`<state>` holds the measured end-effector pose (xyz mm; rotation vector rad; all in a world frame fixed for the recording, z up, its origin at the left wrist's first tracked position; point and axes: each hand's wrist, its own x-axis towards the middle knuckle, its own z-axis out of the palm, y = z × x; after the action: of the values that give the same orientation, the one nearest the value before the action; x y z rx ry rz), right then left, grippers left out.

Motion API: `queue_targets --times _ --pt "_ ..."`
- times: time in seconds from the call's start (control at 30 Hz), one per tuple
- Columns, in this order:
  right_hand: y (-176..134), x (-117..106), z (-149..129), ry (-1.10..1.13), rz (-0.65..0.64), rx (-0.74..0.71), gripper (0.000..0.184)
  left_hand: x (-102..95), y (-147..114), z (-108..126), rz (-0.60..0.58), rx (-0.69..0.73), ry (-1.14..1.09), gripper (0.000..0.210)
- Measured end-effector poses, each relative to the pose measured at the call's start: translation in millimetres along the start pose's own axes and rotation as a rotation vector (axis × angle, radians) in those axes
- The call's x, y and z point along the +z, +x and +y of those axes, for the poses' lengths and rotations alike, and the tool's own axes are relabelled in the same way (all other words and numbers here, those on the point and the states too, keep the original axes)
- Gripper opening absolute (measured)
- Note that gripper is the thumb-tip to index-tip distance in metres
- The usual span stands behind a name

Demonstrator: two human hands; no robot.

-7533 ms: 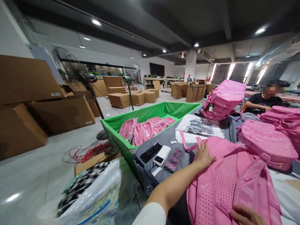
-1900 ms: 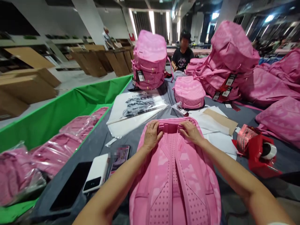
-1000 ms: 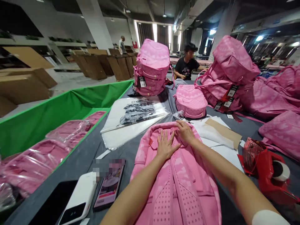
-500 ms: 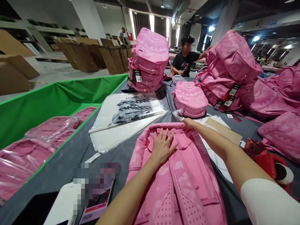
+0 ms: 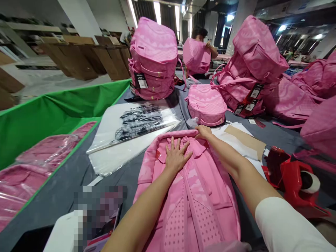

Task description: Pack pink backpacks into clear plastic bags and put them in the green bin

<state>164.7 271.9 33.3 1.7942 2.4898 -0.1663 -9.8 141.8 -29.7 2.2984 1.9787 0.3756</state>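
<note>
A pink backpack [image 5: 220, 196] lies in front of me on the dark-covered table, its back panel and two perforated shoulder straps facing up. My left hand [image 5: 176, 155] rests flat on its upper part with fingers spread. At the top right edge of the backpack, my right hand [image 5: 203, 133] has its fingers bent round the rim; the fingertips are partly hidden. Just beyond that hand sits a small round-topped pink bag [image 5: 207, 101]. White printed plastic bags [image 5: 131, 129] lie flat to the upper left of the backpack.
Stacked pink backpacks [image 5: 154, 59] stand at the back, with another tagged pile [image 5: 254, 70] on the right. A red tape dispenser [image 5: 294, 182] and cardboard piece [image 5: 245, 141] lie right. At left, a green-lined bin [image 5: 78, 101] holds plastic-wrapped backpacks. Phones [image 5: 63, 231] lie front left.
Across the table, a person now holds up a pink bag. My view has shifted slightly, while both hands keep their places on the backpack. The pink bag at the far right has shifted and looks blurred.
</note>
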Motion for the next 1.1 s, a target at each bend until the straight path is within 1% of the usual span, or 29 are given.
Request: queue_targets --times 0.07,0.1,0.17,0.2,0.27,0.3,0.33,0.37,0.4,0.47,0.5,0.57,0.63,0.7,0.73,0.77,0.83,0.9,0.97,1.0,1.03,1.1 --pt "-11 -1 -6 -0.016 0.056 0.016 0.041 -1.6 5 0 0.008 -0.014 0.005 0.057" --pt "-23 -1 -11 -0.026 0.086 0.016 0.046 -2.7 7 0 0.018 -0.014 -0.001 0.054" --pt "-59 3 -24 -0.046 0.115 -0.005 0.053 -4.6 8 -1 0.069 0.006 -0.040 0.049" --pt "-83 7 -31 -0.044 0.116 -0.055 0.053 -5.2 9 -3 0.110 0.022 -0.075 0.046" --pt "-137 19 -47 0.004 0.110 -0.258 0.049 -6.0 11 -6 0.188 0.048 -0.151 0.043" --pt "-163 26 -54 0.054 0.114 -0.411 0.048 -6.6 13 -7 0.210 0.053 -0.184 0.041" --pt "-185 34 -60 0.105 0.117 -0.532 0.048 -7.5 14 -8 0.220 0.052 -0.210 0.040" --pt "-203 40 -65 0.143 0.115 -0.603 0.048 -9.0 16 -9 0.221 0.047 -0.227 0.039" --pt "-215 47 -69 0.166 0.106 -0.631 0.047 -11.2 15 -8 0.217 0.044 -0.239 0.039" --pt "-222 58 -72 0.164 0.089 -0.587 0.046 -18.5 5 -4 0.193 0.068 -0.272 0.040" --pt "-219 62 -72 0.151 0.089 -0.551 0.045 -24.0 -6 -1 0.163 0.103 -0.293 0.039" --pt "-209 72 -71 0.128 0.102 -0.516 0.044 -39.2 -41 7 0.069 0.208 -0.338 0.029" --pt "-201 80 -70 0.123 0.126 -0.515 0.044 -57.2 -87 15 -0.060 0.359 -0.385 0.017" --pt "-198 86 -72 0.126 0.168 -0.526 0.045 -71.1 -127 21 -0.188 0.566 -0.412 0.024" --pt "-197 89 -74 0.131 0.198 -0.530 0.045 -73.9 -140 24 -0.227 0.650 -0.399 0.028" --pt "-197 90 -75 0.138 0.230 -0.529 0.045 -72.8 -149 25 -0.256 0.735 -0.374 0.029" --pt "-195 92 -75 0.158 0.288 -0.518 0.042 -59.8 -151 27 -0.271 0.850 -0.302 0.028" --pt "-193 90 -74 0.211 0.363 -0.451 0.039 -37.8 -142 26 -0.264 0.905 -0.255 0.028" --pt "-195 85 -70 0.291 0.466 -0.381 0.037 -16.6 -132 24 -0.237 0.896 -0.237 0.027" --pt "-200 82 -69 0.317 0.493 -0.421 0.037 -8.8 -129 24 -0.218 0.874 -0.235 0.025" --pt "-206 78 -69 0.324 0.486 -0.533 0.036 -3.4 -127 24 -0.199 0.859 -0.232 0.022" --pt "-223 68 -72 0.281 0.379 -0.892 0.028 -0.1 -126 24 -0.163 0.832 -0.223 0.015"
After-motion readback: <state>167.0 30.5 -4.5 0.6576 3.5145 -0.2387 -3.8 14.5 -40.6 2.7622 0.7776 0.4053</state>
